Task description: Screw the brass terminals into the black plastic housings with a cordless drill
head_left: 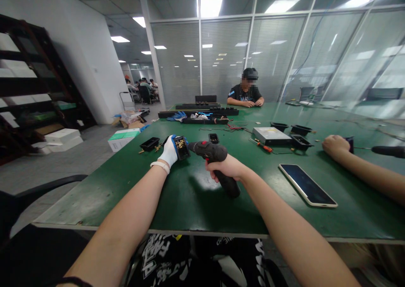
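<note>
Gloved in white and blue, my left hand grips a small black box with brass-coloured parts inside, its open face tilted toward the right. My bare right hand is wrapped round the handle of a black cordless drill. The drill's front end points left at the box; whether its bit touches the parts cannot be made out. Left of my gloved hand lies another black box, with small brass pieces near it. A further black box sits just beyond the drill.
At right lie a phone, a flat silver device, an orange screwdriver and several black boxes. A co-worker's hand holds a dark piece near another drill. Across the green table sits another person behind long black bars.
</note>
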The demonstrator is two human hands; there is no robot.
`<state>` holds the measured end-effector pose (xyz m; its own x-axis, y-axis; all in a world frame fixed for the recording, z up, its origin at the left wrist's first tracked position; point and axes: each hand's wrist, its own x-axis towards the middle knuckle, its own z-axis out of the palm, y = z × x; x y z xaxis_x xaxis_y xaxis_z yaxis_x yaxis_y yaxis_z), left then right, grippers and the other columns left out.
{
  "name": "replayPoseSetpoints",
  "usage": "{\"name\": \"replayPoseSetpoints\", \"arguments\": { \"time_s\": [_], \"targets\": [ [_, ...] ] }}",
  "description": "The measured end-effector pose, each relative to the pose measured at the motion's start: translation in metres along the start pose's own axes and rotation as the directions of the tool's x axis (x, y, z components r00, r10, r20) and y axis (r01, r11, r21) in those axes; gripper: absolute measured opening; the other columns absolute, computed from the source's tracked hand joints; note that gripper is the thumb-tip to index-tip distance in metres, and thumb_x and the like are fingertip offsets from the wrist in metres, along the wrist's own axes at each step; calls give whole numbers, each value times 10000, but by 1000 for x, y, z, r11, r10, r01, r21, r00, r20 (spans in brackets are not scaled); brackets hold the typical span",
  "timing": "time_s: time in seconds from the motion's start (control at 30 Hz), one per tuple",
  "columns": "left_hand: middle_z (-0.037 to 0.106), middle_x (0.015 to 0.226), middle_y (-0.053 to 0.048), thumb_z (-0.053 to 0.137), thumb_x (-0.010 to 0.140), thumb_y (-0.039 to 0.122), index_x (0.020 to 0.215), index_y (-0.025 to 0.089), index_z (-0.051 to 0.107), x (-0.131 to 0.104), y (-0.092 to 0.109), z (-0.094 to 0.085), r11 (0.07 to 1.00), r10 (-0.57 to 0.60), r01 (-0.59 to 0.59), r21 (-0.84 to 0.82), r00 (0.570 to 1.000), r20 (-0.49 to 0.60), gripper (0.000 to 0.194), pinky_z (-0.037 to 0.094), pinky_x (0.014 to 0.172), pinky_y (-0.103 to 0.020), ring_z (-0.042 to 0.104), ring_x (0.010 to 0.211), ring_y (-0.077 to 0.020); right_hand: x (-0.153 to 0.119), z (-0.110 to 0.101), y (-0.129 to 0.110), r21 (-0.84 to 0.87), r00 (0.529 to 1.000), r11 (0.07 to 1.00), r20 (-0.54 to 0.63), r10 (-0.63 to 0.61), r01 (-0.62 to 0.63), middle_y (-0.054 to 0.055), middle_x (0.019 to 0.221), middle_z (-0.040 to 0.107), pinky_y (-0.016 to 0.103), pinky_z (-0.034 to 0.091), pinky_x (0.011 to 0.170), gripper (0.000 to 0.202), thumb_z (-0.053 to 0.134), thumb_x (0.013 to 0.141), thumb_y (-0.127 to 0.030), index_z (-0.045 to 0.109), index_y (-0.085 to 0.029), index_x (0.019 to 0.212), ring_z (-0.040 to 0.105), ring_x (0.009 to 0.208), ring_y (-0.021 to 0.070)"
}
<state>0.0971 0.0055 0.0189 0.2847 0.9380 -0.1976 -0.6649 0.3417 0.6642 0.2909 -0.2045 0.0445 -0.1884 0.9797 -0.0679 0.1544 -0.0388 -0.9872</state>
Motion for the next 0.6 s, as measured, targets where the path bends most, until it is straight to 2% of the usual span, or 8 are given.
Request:
{"name": "replayPoseSetpoints", "arguments": {
  "time_s": [0.33,0.6],
  "targets": [
    [719,655,-66,564,1056,349,942,182,722,2,-10,-2,994,32,-27,104,998,-48,257,661,655,-377,764,598,-279,-1,1,0,-36,1000,999,-5,13,-13,13,582,703,286,547,455,182,796,718,-215,622,-243,765,672,495,200],
    [716,645,-71,552,1081,355,866,196,683,-1,-10,0,985,-19,31,172,997,-71,298,676,667,-398,745,566,-267,0,-8,6,-227,996,972,76,-45,61,6,606,719,280,555,480,130,790,738,-197,663,-223,741,672,489,185]
  ]
}}
